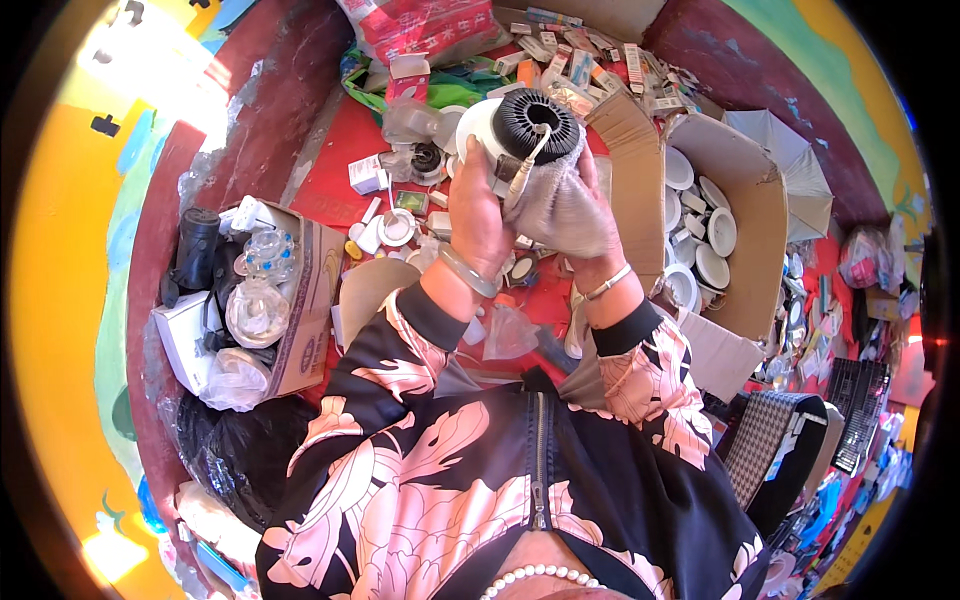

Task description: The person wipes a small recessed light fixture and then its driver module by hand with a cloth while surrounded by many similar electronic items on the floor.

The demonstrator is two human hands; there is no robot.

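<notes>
A round downlight (538, 118) with a black finned heat sink and a white rim is raised in front of me. My left hand (476, 212) grips it by the left edge, thumb and fingers closed on the white rim. A short pale cable with a connector (522, 176) hangs from the middle of the heat sink. My right hand (598, 222) is wrapped round a grey cloth (550, 205) and presses it against the lamp's near right side. The cloth hides most of the right fingers and part of the lamp.
At the right stands an open carton (755, 270) of white round lamps. A smaller carton (305, 310) at the left holds plastic-wrapped parts. Small boxes (600, 70) lie piled at the back, near a red-and-white bag (425, 30). Loose lamp parts litter the red cloth below.
</notes>
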